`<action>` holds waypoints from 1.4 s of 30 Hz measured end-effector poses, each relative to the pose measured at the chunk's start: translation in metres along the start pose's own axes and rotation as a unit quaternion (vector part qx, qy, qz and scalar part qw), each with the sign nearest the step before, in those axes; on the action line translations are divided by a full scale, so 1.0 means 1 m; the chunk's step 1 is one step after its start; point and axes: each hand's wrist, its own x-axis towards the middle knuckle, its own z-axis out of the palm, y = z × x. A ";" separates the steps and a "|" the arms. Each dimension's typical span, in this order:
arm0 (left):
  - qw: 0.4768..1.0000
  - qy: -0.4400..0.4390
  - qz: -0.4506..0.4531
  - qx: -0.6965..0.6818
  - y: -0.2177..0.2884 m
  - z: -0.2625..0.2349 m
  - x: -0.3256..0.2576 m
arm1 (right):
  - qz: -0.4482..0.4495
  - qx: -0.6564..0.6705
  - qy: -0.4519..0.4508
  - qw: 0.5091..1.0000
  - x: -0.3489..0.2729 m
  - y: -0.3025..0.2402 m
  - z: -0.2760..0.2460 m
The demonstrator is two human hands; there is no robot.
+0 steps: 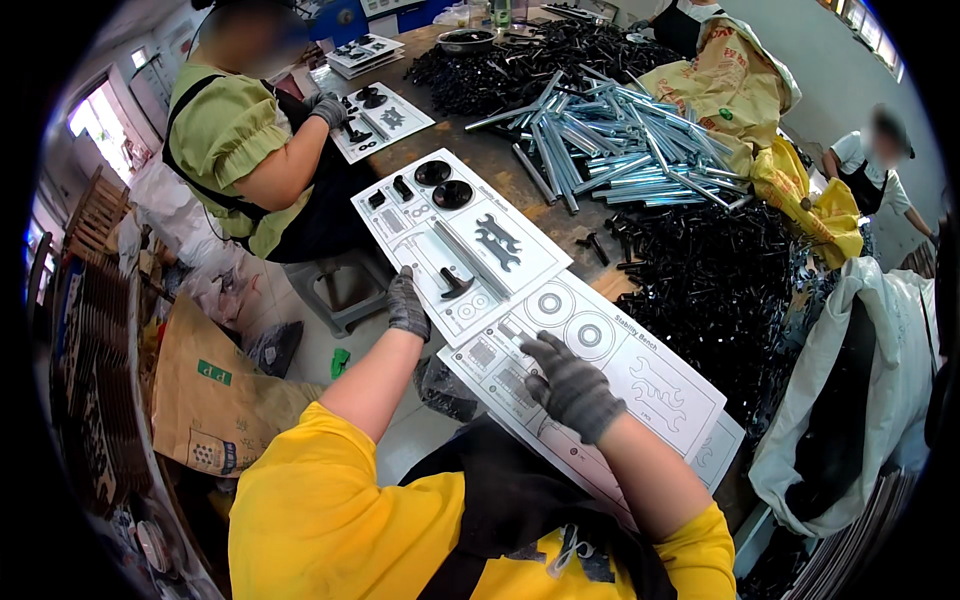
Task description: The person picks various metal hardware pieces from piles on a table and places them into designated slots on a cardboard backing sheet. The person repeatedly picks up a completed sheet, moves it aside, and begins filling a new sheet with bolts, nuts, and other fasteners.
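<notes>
My left hand (408, 306), in a grey glove, grips the near left edge of a white parts card (535, 262). On that card lie two black discs (453, 193), a silver tube (470, 258), dark flat wrenches (497, 242), a black T-shaped handle (456, 284) and small black pieces. Above a second white card (625, 375), printed with part outlines, is my right hand (570, 386), also gloved, fingers apart and holding nothing. Whether its fingertips touch the card I cannot tell. This second card overlaps the first card's near edge and lies on other cards.
A heap of silver tubes (640, 145) lies on the table beyond the cards, with black hardware piles (710, 290) around it. At left a co-worker (235, 150) handles another filled card (385, 125). A white sack (850, 400) stands at right; a grey stool (340, 290) at left.
</notes>
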 end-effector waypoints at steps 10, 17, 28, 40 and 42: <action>0.975 0.099 0.113 0.165 0.028 -0.011 0.109 | 0.143 0.145 0.301 0.932 -0.174 0.075 -0.011; 0.877 -0.046 0.385 0.285 0.048 0.028 0.019 | 0.371 -0.043 0.365 0.853 -0.270 0.115 0.000; 0.646 -0.464 0.082 0.600 -0.050 0.094 -0.163 | 0.462 0.011 0.249 0.851 -0.257 0.107 -0.005; 0.526 -0.491 0.153 0.677 -0.055 0.093 -0.176 | 0.478 -0.041 0.202 0.854 -0.251 0.138 -0.032; 0.563 -0.491 0.176 0.641 -0.056 0.103 -0.179 | 0.418 -0.061 0.281 0.862 -0.255 0.155 -0.035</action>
